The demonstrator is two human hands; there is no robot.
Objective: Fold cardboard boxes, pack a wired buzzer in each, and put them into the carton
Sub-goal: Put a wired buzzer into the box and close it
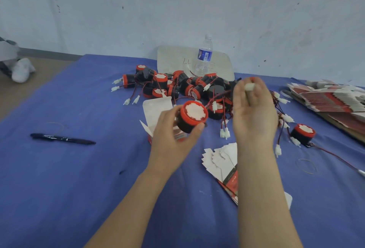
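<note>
My left hand [173, 129] grips a black buzzer with a red cap and white sticker [192, 116], held above a folded small box [158, 113] whose top flap stands open. My right hand [252, 109] pinches the buzzer's white plug [249, 87] at its fingertips, raised over the pile. A red and black wire runs from the plug toward the buzzer. A pile of several wired buzzers [177, 85] lies behind on the blue cloth. One more buzzer [302, 134] sits alone at the right.
Flat unfolded boxes [221, 160] lie fanned under my right forearm, and a bigger stack [331, 99] sits far right. A black pen [63, 139] lies left. A water bottle [204, 56] stands before a white board [173, 59]. Rubber bands [307, 165] lie on the cloth.
</note>
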